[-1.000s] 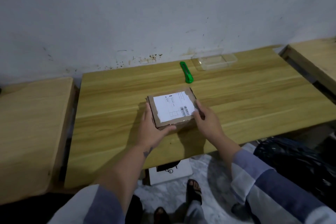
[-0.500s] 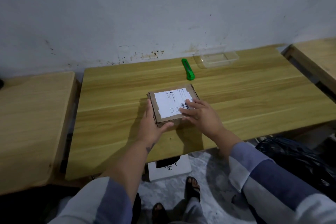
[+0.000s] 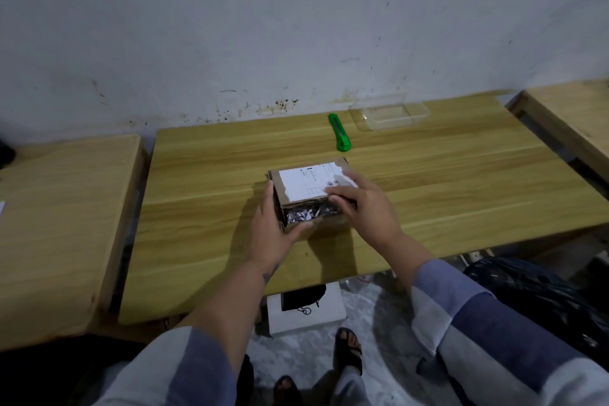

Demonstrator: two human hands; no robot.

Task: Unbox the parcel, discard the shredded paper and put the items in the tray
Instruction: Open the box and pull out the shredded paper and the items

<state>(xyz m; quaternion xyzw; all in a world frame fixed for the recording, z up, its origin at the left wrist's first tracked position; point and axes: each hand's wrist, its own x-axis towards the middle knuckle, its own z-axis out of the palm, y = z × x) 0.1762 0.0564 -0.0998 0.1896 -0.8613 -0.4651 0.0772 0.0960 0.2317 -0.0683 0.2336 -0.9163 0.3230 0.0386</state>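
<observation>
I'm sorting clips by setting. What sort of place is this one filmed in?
Probably a plain makeshift workroom or packing corner, not a tidy office: bare wooden tables pushed against a stained, scuffed white wall, a black rubbish bag on the floor, and only a green box cutter and a clear tray laid out.

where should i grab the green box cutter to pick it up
Pinch the green box cutter across its narrow sides at mid-body, coming down from above. It lies flat on the table, long and slim, pointing away toward the wall, with bare wood on both sides.
</observation>
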